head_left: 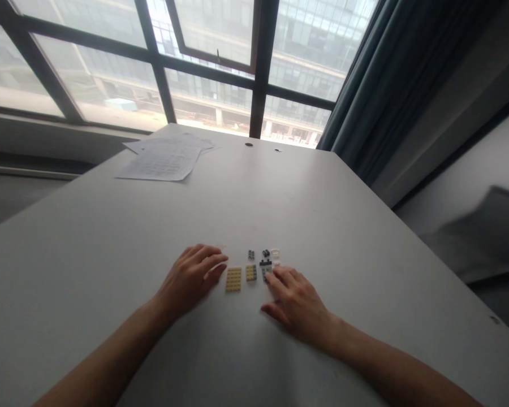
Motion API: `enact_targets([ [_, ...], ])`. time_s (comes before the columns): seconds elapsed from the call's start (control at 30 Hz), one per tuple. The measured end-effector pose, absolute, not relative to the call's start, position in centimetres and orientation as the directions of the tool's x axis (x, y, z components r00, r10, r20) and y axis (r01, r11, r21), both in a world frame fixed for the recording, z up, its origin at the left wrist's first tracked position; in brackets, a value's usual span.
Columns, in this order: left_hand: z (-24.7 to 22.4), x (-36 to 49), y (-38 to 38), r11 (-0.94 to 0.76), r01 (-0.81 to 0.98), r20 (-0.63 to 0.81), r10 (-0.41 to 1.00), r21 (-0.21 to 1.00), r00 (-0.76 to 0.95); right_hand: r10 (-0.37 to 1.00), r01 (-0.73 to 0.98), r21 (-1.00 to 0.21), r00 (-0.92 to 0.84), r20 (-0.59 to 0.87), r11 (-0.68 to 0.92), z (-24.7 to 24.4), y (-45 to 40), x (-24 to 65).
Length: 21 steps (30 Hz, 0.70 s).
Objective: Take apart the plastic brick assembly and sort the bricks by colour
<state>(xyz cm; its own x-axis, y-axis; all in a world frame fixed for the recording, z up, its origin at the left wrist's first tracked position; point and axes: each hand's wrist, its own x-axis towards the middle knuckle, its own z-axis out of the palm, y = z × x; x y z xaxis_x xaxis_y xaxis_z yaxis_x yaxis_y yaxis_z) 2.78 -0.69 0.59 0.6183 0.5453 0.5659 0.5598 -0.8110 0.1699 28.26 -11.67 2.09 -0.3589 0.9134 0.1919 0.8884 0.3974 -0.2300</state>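
Small toy building bricks lie in a cluster on the white table. A tan studded plate is at the cluster's left, and my left hand rests just beside it, fingers loosely stretched and holding nothing. Right of that plate sits a tan and grey brick piece. My right hand has its fingertips at a grey plate and partly covers it; the thumb is spread away. Behind these are a small grey brick, a dark grey piece, a black piece and a white piece.
Printed paper sheets lie at the table's far left. Two small round holes, one of them at the far edge, are set in the tabletop. Beyond it stand a large window and a dark blue curtain.
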Motion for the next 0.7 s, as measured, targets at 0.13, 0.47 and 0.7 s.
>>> enact_targets([
  [0.13,0.4,2.7,-0.6,-0.817,0.554,0.567,0.535,0.160,0.626,0.907,0.895,-0.183,-0.374,0.192,0.408,1.6,-11.9,27.9],
  [0.47,0.4,2.6,-0.5,-0.829,0.539,0.565,0.520,0.151,0.641,0.905,0.907,-0.147,-0.357,0.233,0.395,1.3,-12.9,30.4],
  [0.7,0.2,2.5,-0.4,-0.834,0.530,0.562,0.515,0.153,0.647,0.924,0.954,-0.109,-0.235,0.301,0.278,0.1,-13.9,38.5],
])
